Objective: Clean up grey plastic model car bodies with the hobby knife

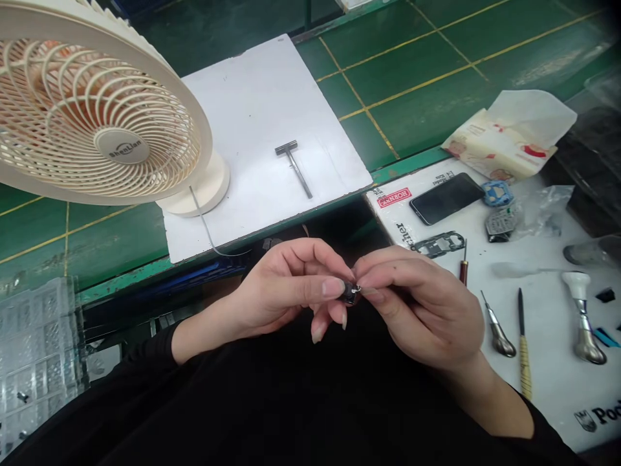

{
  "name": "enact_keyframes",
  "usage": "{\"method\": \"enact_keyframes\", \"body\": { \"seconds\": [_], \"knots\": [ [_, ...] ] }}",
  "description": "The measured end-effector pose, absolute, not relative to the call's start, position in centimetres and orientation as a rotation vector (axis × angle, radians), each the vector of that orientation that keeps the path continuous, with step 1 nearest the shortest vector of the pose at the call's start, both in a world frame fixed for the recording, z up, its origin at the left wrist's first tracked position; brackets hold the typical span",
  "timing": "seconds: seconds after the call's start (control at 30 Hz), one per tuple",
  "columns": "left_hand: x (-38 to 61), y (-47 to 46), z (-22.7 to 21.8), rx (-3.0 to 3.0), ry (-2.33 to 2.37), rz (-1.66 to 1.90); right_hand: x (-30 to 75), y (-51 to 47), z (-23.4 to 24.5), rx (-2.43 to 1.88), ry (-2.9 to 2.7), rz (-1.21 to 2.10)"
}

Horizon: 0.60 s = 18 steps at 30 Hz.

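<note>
Between thumb and fingers, my left hand grips a small black part, held over my lap. My right hand is pinched against the part's right end, where a tiny silvery metal piece shows at the fingertips. The two hands almost touch. Most of the black part is covered by my fingers, so its exact kind cannot be made out. Beyond the hands, a metal T-shaped tool lies on a white sheet.
A cream fan stands at the left, its cord hanging over the edge. On the white board at right lie a phone, an awl, a file, a white-knobbed tool and a paper bag. Clear plastic trays sit lower left.
</note>
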State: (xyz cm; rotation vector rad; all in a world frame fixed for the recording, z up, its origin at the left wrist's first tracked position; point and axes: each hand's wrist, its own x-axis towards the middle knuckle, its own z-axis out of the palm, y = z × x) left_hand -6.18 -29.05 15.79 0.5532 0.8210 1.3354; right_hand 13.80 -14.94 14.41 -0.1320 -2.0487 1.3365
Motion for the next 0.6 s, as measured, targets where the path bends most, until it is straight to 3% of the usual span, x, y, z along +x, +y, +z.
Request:
{"method": "enact_keyframes", "body": {
  "seconds": [0.6],
  "knots": [
    [-5.90, -29.46, 15.39, 0.408, 0.646, 1.322, 14.28, -14.83, 14.49, -0.096, -2.073, 1.289]
  ]
}}
